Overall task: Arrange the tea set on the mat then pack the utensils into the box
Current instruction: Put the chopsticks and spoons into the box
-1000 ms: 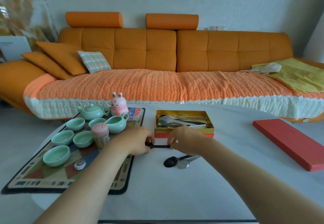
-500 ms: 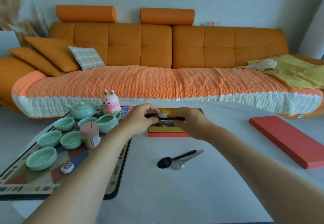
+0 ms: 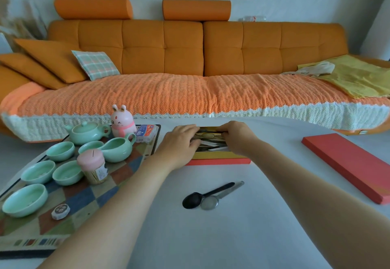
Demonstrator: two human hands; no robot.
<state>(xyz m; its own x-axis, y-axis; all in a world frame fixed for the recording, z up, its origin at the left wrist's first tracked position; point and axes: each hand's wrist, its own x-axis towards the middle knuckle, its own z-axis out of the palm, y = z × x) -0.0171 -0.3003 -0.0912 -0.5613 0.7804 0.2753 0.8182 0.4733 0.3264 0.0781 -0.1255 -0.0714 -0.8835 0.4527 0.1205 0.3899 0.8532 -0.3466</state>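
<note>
The slim black utensil, lately pinched by both hands low beside the patterned mat (image 3: 84, 197), has been carried to the shallow gold-lined red box (image 3: 217, 160) near the white table's (image 3: 232, 237) far edge. There the left hand (image 3: 179, 142) and right hand (image 3: 236, 137) are lowered with fingers curled among the cutlery, and whether it is still clamped cannot be told. Packing is judged nearly done, since only a black spoon (image 3: 193, 200) and a steel spoon (image 3: 210, 202) are left mid-table with the flat red lid (image 3: 348, 167) by the right edge, while the celadon tea set (image 3: 84, 131) sits on the mat before an orange sofa (image 3: 183, 47).

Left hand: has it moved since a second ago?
Yes. The left hand went forward, from the table in front of the box to over its open top.
</note>
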